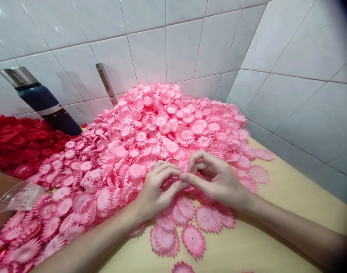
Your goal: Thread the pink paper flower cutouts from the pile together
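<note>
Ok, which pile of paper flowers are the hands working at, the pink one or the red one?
The pink pile: both the left hand and right hand meet at its near edge. The red pile lies far left, untouched.

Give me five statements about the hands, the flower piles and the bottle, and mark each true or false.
1. Both hands meet at the near edge of the pink flower pile. True: the left hand and right hand touch fingertips there.
2. The red flowers lie to the right of the pink ones. False: they lie to the left.
3. A dark bottle leans against the tiled wall. True.
4. The hands hold a pair of scissors. False: no tool shows; the fingers pinch something pink, too hidden to make out.
5. The table is black. False: its bare part is pale yellow.
</note>
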Motion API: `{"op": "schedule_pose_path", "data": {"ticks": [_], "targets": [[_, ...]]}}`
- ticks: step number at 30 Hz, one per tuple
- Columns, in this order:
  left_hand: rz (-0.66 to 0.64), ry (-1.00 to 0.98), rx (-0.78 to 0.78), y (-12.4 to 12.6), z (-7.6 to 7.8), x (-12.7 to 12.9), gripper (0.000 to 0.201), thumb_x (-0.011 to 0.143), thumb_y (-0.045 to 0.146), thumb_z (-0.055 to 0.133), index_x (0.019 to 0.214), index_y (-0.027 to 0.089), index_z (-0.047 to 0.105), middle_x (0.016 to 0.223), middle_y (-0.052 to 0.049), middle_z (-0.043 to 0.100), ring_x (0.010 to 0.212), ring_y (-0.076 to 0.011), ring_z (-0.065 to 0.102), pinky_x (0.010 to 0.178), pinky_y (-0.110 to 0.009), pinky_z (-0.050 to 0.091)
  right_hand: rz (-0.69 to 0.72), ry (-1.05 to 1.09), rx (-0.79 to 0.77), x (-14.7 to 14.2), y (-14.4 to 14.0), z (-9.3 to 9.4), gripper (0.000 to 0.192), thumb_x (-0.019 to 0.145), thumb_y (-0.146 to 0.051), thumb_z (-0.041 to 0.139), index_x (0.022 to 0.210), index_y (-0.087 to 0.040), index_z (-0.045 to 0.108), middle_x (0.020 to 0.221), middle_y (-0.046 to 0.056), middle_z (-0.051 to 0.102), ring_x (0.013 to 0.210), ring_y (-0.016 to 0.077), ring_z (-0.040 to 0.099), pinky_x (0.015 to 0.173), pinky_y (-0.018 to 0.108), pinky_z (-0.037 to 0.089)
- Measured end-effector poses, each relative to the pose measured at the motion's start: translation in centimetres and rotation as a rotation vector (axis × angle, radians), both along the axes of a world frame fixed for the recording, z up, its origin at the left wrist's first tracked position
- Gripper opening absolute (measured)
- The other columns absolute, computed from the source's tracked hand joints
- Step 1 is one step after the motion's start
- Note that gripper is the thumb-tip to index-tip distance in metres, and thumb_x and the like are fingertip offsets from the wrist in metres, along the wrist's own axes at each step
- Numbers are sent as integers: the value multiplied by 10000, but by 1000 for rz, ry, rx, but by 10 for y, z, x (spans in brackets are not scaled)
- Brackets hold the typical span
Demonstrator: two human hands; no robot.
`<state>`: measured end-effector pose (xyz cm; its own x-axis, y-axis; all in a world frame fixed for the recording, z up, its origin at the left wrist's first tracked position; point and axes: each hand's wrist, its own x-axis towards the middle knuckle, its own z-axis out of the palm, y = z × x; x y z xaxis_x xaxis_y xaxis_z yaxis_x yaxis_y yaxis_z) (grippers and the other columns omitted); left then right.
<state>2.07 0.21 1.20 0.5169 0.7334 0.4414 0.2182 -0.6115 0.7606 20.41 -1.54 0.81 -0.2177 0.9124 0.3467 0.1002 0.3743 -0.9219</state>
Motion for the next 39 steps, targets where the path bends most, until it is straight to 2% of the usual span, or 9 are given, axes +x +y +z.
{"op": "schedule_pose_path", "data": {"ticks": [4, 10, 15, 21, 24, 28, 32, 36, 39], "targets": [[-6, 2, -27, -2, 1, 1, 52, 900, 171, 575, 886, 176, 625, 932, -75, 665, 905, -194, 608, 829, -362, 502, 13, 11, 32, 0, 2, -2, 165, 830, -285, 705, 799, -206, 564, 712, -12, 588, 631, 118, 564, 576, 257, 491], [97, -123, 3, -3, -1, 1, 77, 940, 150, 495, 898, 194, 542, 940, -58, 592, 895, -165, 577, 785, -310, 485, -47, 122, -12, -2, 3, -1, 172, 788, -251, 753, 792, -214, 585, 730, -22, 602, 653, 106, 589, 597, 225, 511], [179, -196, 142, -6, -5, 0, 104, 948, 119, 465, 937, 212, 510, 964, -50, 549, 894, -160, 558, 751, -294, 476, -128, 157, -78, -7, -1, 5, 194, 789, -292, 753, 810, -216, 576, 711, -22, 594, 633, 105, 588, 569, 215, 508], [118, -253, 286, -8, -10, -3, 167, 948, 88, 431, 1012, 232, 487, 998, -57, 579, 916, -169, 582, 783, -326, 499, -142, 223, -140, -11, -2, 8, 207, 783, -315, 758, 819, -214, 582, 667, -29, 587, 563, 88, 528, 496, 201, 441], [103, -352, 230, -7, -15, -4, 194, 967, 110, 405, 1065, 261, 477, 1019, -44, 608, 837, -149, 597, 753, -329, 519, -248, 286, -163, -3, 6, 5, 212, 787, -339, 751, 819, -222, 577, 657, -32, 579, 542, 83, 501, 472, 193, 425], [187, -353, 108, -6, -17, -3, 118, 955, 148, 477, 1014, 240, 522, 1055, -54, 637, 845, -146, 611, 740, -310, 527, -375, 292, -171, 10, 18, 3, 210, 775, -357, 759, 830, -227, 604, 686, -23, 615, 569, 88, 540, 504, 192, 463], [245, -359, 16, -5, -12, 1, 90, 912, 144, 567, 967, 214, 552, 965, -37, 621, 861, -135, 607, 771, -280, 527, -295, 214, -136, 7, 15, 6, 214, 716, -342, 809, 822, -224, 666, 750, 5, 660, 686, 132, 629, 612, 237, 536], [267, -390, -22, -3, -10, 3, 81, 908, 127, 561, 931, 201, 539, 913, -23, 583, 852, -124, 585, 774, -262, 515, -218, 220, -120, 0, 6, 6, 243, 683, -318, 833, 850, -225, 685, 853, 22, 682, 799, 166, 666, 737, 293, 567], [287, -363, -21, -1, -10, 3, 102, 902, 115, 562, 944, 206, 543, 928, -23, 562, 875, -131, 568, 789, -275, 505, -199, 199, -112, 0, 5, 3, 228, 709, -298, 817, 847, -228, 649, 824, -2, 641, 767, 141, 640, 710, 267, 548]]}}
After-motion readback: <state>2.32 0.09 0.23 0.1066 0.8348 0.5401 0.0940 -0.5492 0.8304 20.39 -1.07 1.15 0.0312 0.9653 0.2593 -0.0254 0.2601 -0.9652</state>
